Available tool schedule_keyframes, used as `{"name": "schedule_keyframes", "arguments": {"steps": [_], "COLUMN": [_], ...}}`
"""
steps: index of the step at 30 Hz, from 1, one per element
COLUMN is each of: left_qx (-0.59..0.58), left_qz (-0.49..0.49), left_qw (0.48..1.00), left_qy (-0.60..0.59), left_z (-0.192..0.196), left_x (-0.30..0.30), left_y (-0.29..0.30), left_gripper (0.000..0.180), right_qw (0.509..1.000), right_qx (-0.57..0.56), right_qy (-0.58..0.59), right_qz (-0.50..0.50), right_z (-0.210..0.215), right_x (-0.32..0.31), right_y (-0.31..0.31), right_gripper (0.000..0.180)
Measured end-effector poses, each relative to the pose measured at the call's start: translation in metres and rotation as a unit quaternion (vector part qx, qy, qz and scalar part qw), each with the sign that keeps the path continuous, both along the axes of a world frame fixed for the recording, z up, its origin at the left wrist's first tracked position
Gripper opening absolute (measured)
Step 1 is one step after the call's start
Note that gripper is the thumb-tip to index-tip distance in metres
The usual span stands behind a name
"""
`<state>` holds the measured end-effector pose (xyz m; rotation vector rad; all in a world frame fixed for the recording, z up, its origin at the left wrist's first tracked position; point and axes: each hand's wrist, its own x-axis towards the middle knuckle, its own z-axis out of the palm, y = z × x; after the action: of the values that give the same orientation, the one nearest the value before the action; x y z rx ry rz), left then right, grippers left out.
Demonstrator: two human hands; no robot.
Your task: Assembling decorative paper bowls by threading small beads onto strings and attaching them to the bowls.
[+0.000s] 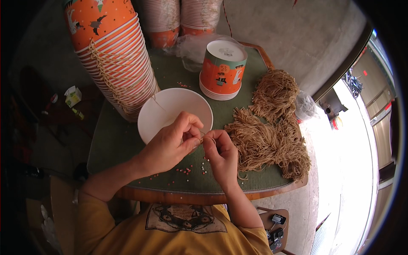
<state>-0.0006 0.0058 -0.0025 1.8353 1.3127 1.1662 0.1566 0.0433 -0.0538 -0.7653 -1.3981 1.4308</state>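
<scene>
Both my hands meet in front of a paper bucket (163, 104), whose white inside faces me; a thin tan strand shows within it. Pinched between my left hand's (172, 138) thumb and fingers is a piece of tan cord (202, 140). My right hand (222, 156) pinches the same cord close beside it, fingertips nearly touching. The cord's far end is hidden by my fingers. To the right of my right hand lies a heap of tan cords (267, 140). Small red and white beads (187, 171) are scattered on the green tabletop (170, 72) below my hands.
A tall stack of nested orange buckets (119, 59) with cords looped along its side leans at the left. A short upside-down stack (223, 70) stands behind the heap. Wrapped stacks (199, 17) and clear plastic (191, 46) are at the back. The table's wooden edge (199, 197) is near my body.
</scene>
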Motion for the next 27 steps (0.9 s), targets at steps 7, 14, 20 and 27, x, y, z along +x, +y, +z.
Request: {"name": "schedule_keyframes", "arguments": {"steps": [7, 14, 20, 27], "left_qx": [-0.053, -0.066, -0.099, -0.122], "left_qz": [-0.01, -0.011, -0.018, -0.022], "left_qw": [0.997, 0.996, 0.993, 0.989], "left_qy": [-0.051, -0.06, -0.063, -0.083], "left_z": [0.001, 0.002, 0.0, 0.001], "left_x": [-0.002, -0.001, -0.004, -0.005], "left_y": [0.001, 0.002, 0.001, 0.0], "left_gripper": [0.026, 0.026, 0.026, 0.025], "right_qw": [0.971, 0.886, 0.968, 0.985], "right_qx": [0.19, 0.403, 0.2, 0.133], "right_qy": [-0.114, -0.202, -0.142, -0.1], "right_qz": [-0.089, -0.109, -0.056, -0.043], "right_z": [-0.009, -0.001, -0.002, -0.004], "right_x": [0.004, 0.009, 0.006, 0.006], "right_y": [-0.002, 0.006, -0.009, -0.009], "right_gripper": [0.018, 0.023, 0.017, 0.015]}}
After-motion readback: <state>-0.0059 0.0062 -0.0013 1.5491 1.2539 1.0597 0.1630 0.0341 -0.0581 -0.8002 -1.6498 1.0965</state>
